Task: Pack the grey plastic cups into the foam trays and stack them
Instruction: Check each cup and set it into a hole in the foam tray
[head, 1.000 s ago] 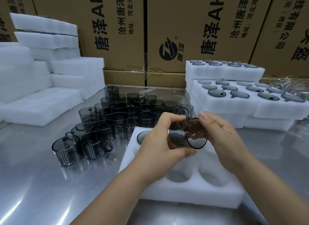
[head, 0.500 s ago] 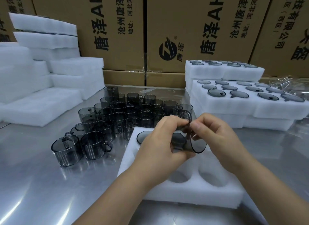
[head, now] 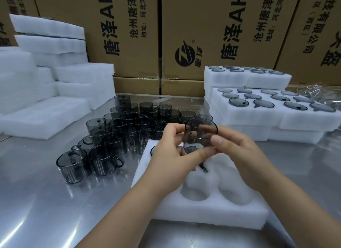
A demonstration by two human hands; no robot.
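Both hands hold one grey see-through cup (head: 201,132) over the far part of a white foam tray (head: 208,212) lying on the steel table. My left hand (head: 173,155) pinches its left side between thumb and fingers. My right hand (head: 238,153) pinches its right lower edge. The cup's open rim faces up and away from me, and its handle hangs below. One cup (head: 154,150) sits in the tray's far left hole, partly hidden by my left hand. Two near holes of the tray show as empty. Several loose cups (head: 118,137) stand grouped to the left.
Filled foam trays (head: 273,114) are stacked at the right, with a second stack (head: 247,78) behind. Empty foam pieces (head: 46,92) are piled at the left. Cardboard boxes (head: 203,35) wall off the back. Clear plastic wrap (head: 313,90) lies at the far right.
The cup lay on its side with its mouth facing right. Both hands have turned it so the rim now faces upward, and it sits a little higher over the tray.
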